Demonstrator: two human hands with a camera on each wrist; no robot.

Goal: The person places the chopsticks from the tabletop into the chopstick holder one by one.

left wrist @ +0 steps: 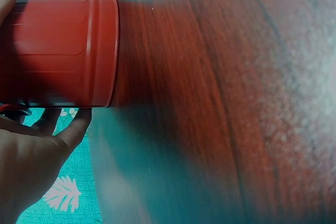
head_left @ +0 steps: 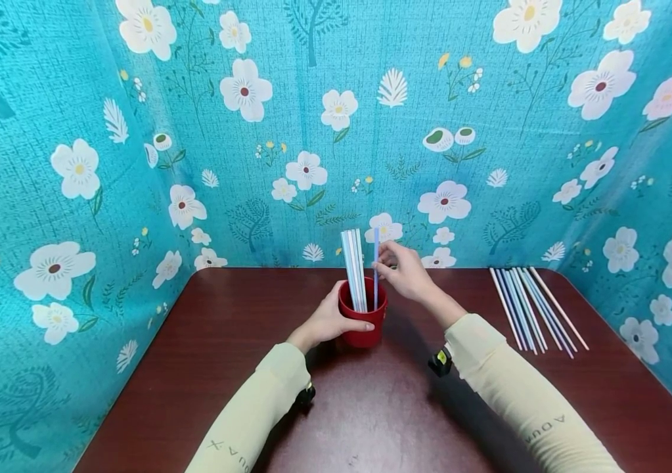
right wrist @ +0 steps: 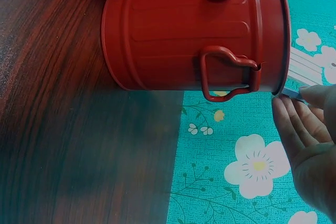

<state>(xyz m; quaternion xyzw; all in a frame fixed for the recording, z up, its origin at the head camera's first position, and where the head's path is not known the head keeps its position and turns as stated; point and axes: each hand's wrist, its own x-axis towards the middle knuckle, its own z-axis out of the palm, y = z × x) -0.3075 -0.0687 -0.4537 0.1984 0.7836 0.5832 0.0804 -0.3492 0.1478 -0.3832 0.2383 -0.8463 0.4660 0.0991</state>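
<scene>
A red metal pail stands upright near the table's back edge, a bunch of pale straw-like sticks leaning to the left inside it. My left hand grips the pail from its left, thumb across the front; in the left wrist view that hand reaches round the pail's side. At the rim's right, my right hand pinches a blue straw-like stick, whose lower end is inside the pail. The right wrist view shows a wire handle on the pail and the right-hand fingers by the rim.
To the right on the dark wood table lies a loose, fanned group of several white, blue and purple sticks. A turquoise flowered cloth hangs behind the table and along both sides.
</scene>
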